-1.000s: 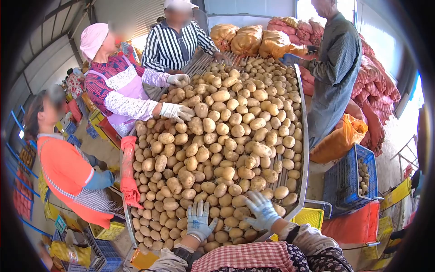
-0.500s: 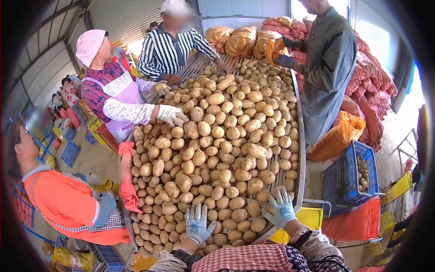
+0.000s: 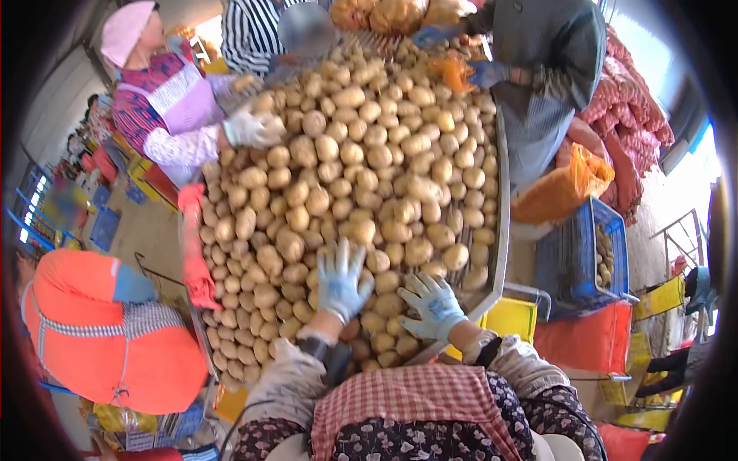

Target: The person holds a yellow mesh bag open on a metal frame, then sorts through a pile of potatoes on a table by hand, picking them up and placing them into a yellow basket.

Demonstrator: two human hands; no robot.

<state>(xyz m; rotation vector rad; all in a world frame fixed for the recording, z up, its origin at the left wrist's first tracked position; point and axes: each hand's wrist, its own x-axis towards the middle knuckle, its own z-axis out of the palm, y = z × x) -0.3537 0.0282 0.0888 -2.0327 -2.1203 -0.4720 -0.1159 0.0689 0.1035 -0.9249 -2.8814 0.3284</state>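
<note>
1. Left hand (image 3: 340, 280): gloved, fingers spread wide and flat on the potatoes (image 3: 369, 154) at the near end of the table (image 3: 503, 230). It grips nothing.
2. Right hand (image 3: 433, 306): gloved, fingers splayed and slightly bent over potatoes near the right rim. No potato is seen closed in it.
3. Potatoes lie heaped across the whole table, several deep, from the near end up to the sacks (image 3: 384, 11).
4. Orientation: mixed. Most are oval; their long axes point every way, with no common heading.
5. Risk, as judged: the heap stands close to the right rim, so a sideways sweep could push potatoes over it, towards the blue crate (image 3: 573, 261).
6. Risk: co-workers' gloved hands (image 3: 254, 127) work the same heap; reaches could collide.
</note>
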